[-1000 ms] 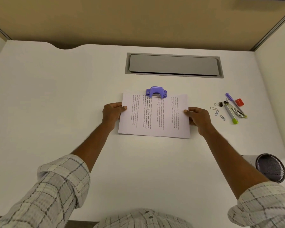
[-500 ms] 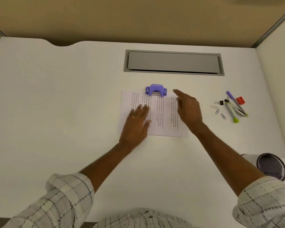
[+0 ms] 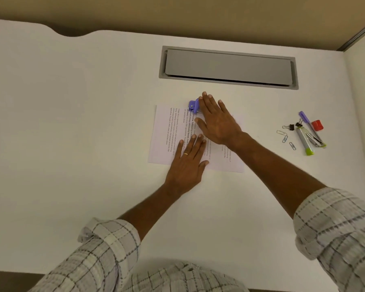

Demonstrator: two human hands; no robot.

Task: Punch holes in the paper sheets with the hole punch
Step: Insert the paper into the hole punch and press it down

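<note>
Printed paper sheets [image 3: 167, 133] lie flat in the middle of the white desk, their far edge inside a small purple hole punch [image 3: 193, 106]. My right hand [image 3: 216, 120] lies flat over the punch, fingers straight, covering most of it; only its left end shows. My left hand [image 3: 188, 163] rests palm down on the near half of the sheets, fingers spread, a ring on one finger.
A grey cable-tray lid [image 3: 228, 67] is set into the desk behind the punch. At the right lie a stapler [image 3: 308, 142], a purple marker [image 3: 303, 116], a red object [image 3: 317, 125], binder clips [image 3: 291, 126] and paper clips [image 3: 284, 139].
Both hands left the paper's side edges. The left moved onto the sheets' middle, and the right swung up and left until it covered the hole punch.
</note>
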